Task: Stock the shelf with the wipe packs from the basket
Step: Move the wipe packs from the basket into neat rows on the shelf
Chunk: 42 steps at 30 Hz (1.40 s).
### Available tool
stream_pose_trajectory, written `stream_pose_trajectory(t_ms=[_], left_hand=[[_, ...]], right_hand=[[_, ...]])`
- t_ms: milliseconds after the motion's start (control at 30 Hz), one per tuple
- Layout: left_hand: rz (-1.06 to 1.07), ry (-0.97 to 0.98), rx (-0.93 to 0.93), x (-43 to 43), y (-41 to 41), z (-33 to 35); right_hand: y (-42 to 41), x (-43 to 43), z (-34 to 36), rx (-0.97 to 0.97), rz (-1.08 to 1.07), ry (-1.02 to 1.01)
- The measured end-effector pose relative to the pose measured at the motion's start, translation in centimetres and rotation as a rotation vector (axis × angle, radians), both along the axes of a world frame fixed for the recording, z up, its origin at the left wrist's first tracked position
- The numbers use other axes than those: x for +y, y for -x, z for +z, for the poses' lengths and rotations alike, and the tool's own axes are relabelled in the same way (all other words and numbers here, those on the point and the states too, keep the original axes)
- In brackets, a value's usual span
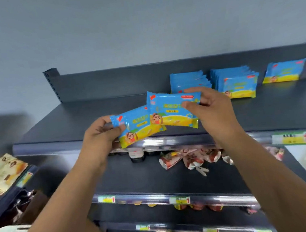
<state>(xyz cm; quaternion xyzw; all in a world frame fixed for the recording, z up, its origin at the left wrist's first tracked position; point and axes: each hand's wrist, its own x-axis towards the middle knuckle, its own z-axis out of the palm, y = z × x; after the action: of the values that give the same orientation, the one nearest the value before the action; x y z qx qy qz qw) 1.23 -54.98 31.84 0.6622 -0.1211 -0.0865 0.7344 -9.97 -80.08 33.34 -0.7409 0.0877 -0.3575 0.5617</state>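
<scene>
Head view: the left hand (101,134) has its grip clamped on the first wipe pack (140,129) by its left end. The right hand (210,107) pinches the second wipe pack (170,113), which overlaps the first. Both are above the front edge of the top shelf (64,125). Shelved packs (237,86) stand toward its back right corner. Red-white snack packets (190,159) lie on the lower shelf (136,178), beneath the arms.

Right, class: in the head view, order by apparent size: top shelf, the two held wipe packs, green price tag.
1. top shelf
2. upper wipe pack and lower wipe pack: look alike, so unranked
3. green price tag
</scene>
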Motion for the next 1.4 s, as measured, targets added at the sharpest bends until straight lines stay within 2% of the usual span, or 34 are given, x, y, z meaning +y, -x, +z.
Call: stream_pose_trajectory(t_ms=[200,367,533,633,867,1067,1233,1400], left_hand=[[-0.113,-0.002,-0.012,-13.5,2.0,1.0],[-0.184,-0.002,-0.012,-22.7,3.8,1.8],[-0.151,-0.011,0.106,-30.0,5.3,2.0],[-0.14,-0.054,0.112,-33.5,5.7,1.8],[-0.111,-0.099,0.08,-38.6,5.1,0.2],[0.1,-0.094,0.003,-40.3,4.3,-1.6],[0.122,-0.076,0.029,-41.5,3.6,-1.8],[0.124,-0.009,0.095,-42.1,3.7,-0.9]], right_hand=[[3.3,-11.3,2.0,0.001,0.036,-0.065],[5.7,-19.1,2.8,0.013,0.013,-0.028],[7.8,-24.6,2.7,0.015,-0.014,-0.07],[8.6,-26.6,2.3,0.029,-0.034,-0.089],[8.3,-29.3,1.6,0.072,-0.078,-0.074],[6.3,-30.5,1.3,0.135,-0.026,-0.014],[4.6,-30.6,1.0,0.21,0.037,0.073],[3.4,-31.0,0.3,0.237,-0.028,0.142]])
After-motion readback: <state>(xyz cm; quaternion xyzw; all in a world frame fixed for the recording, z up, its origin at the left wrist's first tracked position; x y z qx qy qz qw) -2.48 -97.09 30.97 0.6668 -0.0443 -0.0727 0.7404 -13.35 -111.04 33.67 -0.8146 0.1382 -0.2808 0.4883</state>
